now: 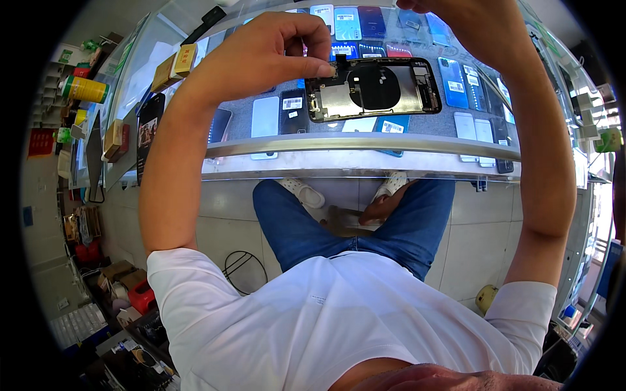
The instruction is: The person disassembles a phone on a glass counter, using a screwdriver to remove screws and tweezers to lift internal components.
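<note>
An opened phone back housing (416, 88) with a large round dark pad in its middle is above the glass display counter. My left hand (283, 52) has its thumb and bent fingers closed at the housing's upper left corner, beside a small black tab. My right hand (456, 26) is raised at the top edge of the view, above and right of the housing, fingers bent; what they hold, if anything, is cut off or too small to make out. Many phones (454, 83) in several colours lie under the glass.
A metal rail (362, 146) runs along the counter's front. Small boxes (184, 60) and a dark phone display item (149, 133) stand at the left, near a yellow canister (88, 89). Below are my legs, a wire ring (244, 253) on the floor, and cluttered boxes at lower left.
</note>
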